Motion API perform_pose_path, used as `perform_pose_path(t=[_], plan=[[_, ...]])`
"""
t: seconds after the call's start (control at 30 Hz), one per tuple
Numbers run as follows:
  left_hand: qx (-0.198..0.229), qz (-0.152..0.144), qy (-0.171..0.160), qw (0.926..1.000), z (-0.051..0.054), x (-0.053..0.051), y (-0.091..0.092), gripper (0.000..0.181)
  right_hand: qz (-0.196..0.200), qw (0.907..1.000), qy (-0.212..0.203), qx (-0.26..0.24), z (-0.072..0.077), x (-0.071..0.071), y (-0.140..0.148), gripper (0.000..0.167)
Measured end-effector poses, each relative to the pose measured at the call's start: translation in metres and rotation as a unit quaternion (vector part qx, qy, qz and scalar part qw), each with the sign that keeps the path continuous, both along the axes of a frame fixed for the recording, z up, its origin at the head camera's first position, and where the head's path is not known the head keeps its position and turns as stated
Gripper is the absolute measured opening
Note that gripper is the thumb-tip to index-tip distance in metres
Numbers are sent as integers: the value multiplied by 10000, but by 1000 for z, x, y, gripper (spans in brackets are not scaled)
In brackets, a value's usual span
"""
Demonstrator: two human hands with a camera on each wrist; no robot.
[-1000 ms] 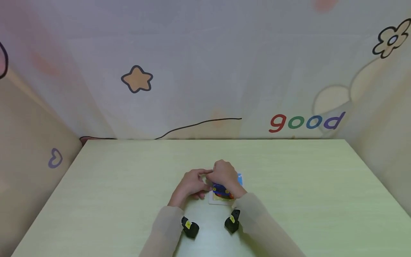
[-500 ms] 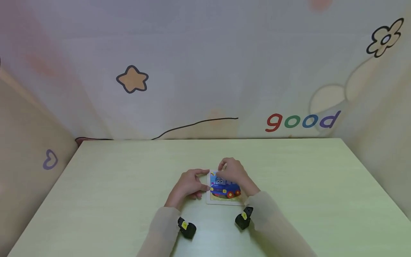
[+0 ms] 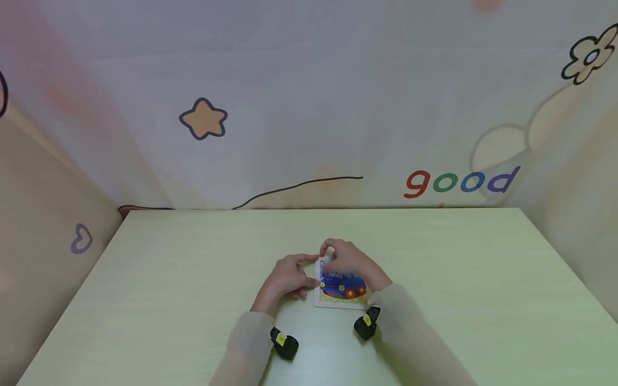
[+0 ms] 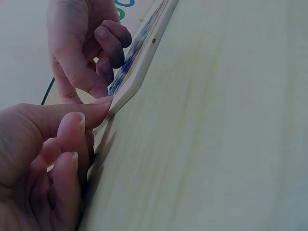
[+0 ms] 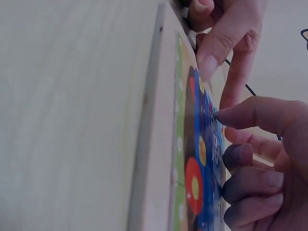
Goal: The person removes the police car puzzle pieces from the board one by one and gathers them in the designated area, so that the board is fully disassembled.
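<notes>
A pale-framed jigsaw board [image 3: 338,306] with a blue cartoon car picture [image 3: 350,287] lies on the table. My left hand [image 3: 286,276] holds its left side, the index finger at the far corner and the thumb on the near part of that edge. In the left wrist view the left thumb [image 4: 82,115] meets the frame's corner while other fingers curl. My right hand [image 3: 354,260] is over the upper left of the picture with bent fingers. In the right wrist view the right thumb tip [image 5: 224,115] touches the picture; whether a piece is between the fingertips is hidden.
The light green table [image 3: 193,268] spreads around the board. A printed curtain [image 3: 299,107] stands behind it and at both sides. Black wrist devices [image 3: 286,346] are strapped at both sleeves, just above the table.
The right hand drew back rightward from the board's left edge, uncovering the car, then shifted slightly toward the upper left corner. The left hand stayed on the board. The head view swayed slightly.
</notes>
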State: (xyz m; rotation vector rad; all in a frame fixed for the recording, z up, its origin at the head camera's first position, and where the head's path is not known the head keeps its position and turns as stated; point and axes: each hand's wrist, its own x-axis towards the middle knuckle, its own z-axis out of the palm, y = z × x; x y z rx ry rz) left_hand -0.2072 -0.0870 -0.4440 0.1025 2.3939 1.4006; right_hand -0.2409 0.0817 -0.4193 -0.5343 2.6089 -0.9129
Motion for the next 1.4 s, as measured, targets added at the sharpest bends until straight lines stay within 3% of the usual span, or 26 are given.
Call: perform_pose_path(t=[0.13, 0.5, 0.63, 0.87, 1.1, 1.4], plan=[[-1, 23, -36, 10000, 2, 1, 0, 56, 223, 9996, -187, -46, 1, -2, 3, 25], [-15, 17, -48, 10000, 3, 2, 1, 56, 389, 9989, -249, -82, 1, -5, 6, 27], [-18, -12, -52, 10000, 3, 2, 1, 57, 549, 9984, -112, -65, 1, -4, 8, 29], [-1, -38, 23, 10000, 3, 2, 0, 57, 478, 9987, 126, -131, 1, 0, 6, 30], [-192, -119, 171, 9996, 1, 5, 0, 58, 571, 9960, 653, -190, -5, 5, 7, 30], [-305, -303, 347, 9985, 1, 7, -1, 61, 470, 9964, 641, -279, -5, 5, 9, 27]])
